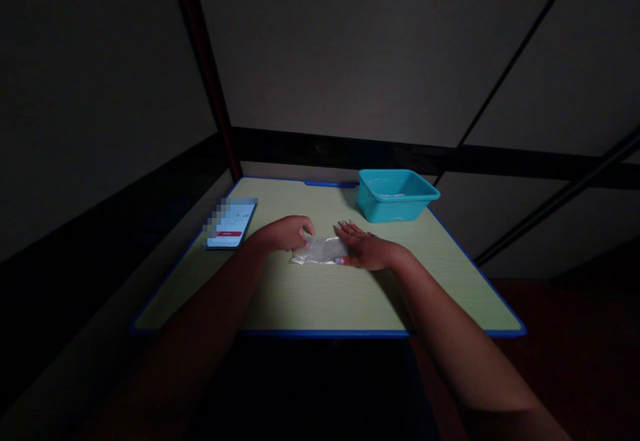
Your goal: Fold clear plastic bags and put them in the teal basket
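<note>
A clear plastic bag (325, 250) lies flat across the middle of the pale table (320, 301). At its left end is my left hand (291, 233), its thumb touching the bag's corner and its index finger curved apart from the thumb. My right hand (367, 249) rests with spread fingers over the bag's right end, palm down. The bag looks thin and shiny, with a crinkled lower left corner; its right end is partly hidden under my right hand.
A turquoise basket (395, 210) stands at the table's back right, with something clear inside. A phone (230, 224) with a lit screen lies near the left edge. Blue trim borders the table, and a wall rises behind it.
</note>
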`<action>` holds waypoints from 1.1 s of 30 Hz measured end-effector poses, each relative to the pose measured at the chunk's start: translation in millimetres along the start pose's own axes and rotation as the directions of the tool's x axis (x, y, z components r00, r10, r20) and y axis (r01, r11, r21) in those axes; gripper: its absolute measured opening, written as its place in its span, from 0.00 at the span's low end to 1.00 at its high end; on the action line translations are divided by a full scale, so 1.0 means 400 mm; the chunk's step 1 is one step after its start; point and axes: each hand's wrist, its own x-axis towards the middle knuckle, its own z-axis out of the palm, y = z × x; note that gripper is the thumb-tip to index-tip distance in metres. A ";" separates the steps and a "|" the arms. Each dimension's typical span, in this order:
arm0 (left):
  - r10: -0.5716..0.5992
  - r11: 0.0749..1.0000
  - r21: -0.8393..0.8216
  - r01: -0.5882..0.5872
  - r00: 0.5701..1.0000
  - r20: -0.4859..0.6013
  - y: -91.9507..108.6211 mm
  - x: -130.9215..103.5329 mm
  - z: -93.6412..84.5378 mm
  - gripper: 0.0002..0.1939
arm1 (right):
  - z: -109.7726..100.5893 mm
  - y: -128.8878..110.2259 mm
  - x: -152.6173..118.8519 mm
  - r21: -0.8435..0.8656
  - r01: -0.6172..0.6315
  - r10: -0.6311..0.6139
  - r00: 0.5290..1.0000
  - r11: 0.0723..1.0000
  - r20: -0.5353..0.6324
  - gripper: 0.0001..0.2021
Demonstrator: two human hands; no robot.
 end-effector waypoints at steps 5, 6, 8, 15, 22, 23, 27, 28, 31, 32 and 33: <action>-0.016 0.999 0.039 0.017 1.000 -0.023 -0.003 0.004 0.000 0.17 | 0.001 0.002 0.002 -0.002 0.006 -0.006 1.000 1.000 -0.003 0.44; -0.017 0.998 0.056 0.019 0.999 -0.035 -0.003 0.005 0.000 0.17 | 0.002 0.004 0.003 0.000 0.015 -0.015 1.000 1.000 -0.005 0.44; -0.014 0.996 0.083 0.018 0.999 -0.052 -0.006 0.007 0.001 0.16 | 0.005 0.009 0.006 0.012 0.043 -0.042 0.999 0.999 -0.015 0.42; -0.024 0.993 0.114 0.032 0.997 -0.075 -0.012 0.012 0.001 0.17 | 0.012 0.007 0.012 0.012 0.055 -0.054 0.998 0.998 -0.028 0.34; -0.036 0.987 0.151 0.050 0.995 -0.095 -0.006 0.007 0.001 0.17 | 0.005 -0.010 0.007 -0.032 0.012 -0.012 1.000 0.999 0.018 0.35; -0.041 0.986 0.156 0.055 0.995 -0.095 -0.004 0.005 0.001 0.17 | 0.005 -0.010 0.007 -0.032 0.011 -0.011 1.000 0.999 0.017 0.35; -0.042 0.976 0.209 0.066 0.992 -0.116 -0.002 0.002 0.003 0.16 | 0.006 -0.012 0.006 -0.035 0.006 -0.006 1.000 0.999 0.020 0.36; -0.033 0.971 0.232 0.063 0.991 -0.131 -0.003 0.002 0.004 0.16 | 0.006 -0.013 0.006 -0.036 0.003 -0.003 1.000 0.999 0.020 0.36; 0.000 0.945 0.319 0.066 0.979 -0.203 -0.006 0.005 0.006 0.17 | 0.004 -0.018 0.004 -0.047 -0.004 0.005 1.000 0.999 0.019 0.38; 0.009 0.937 0.343 0.070 0.975 -0.223 -0.007 0.006 0.007 0.18 | 0.003 -0.019 0.004 -0.050 -0.004 0.005 1.000 0.999 0.017 0.38; 0.014 0.930 0.361 0.074 0.972 -0.235 -0.007 0.006 0.007 0.18 | 0.003 -0.020 0.003 -0.051 -0.004 0.005 1.000 0.999 0.014 0.39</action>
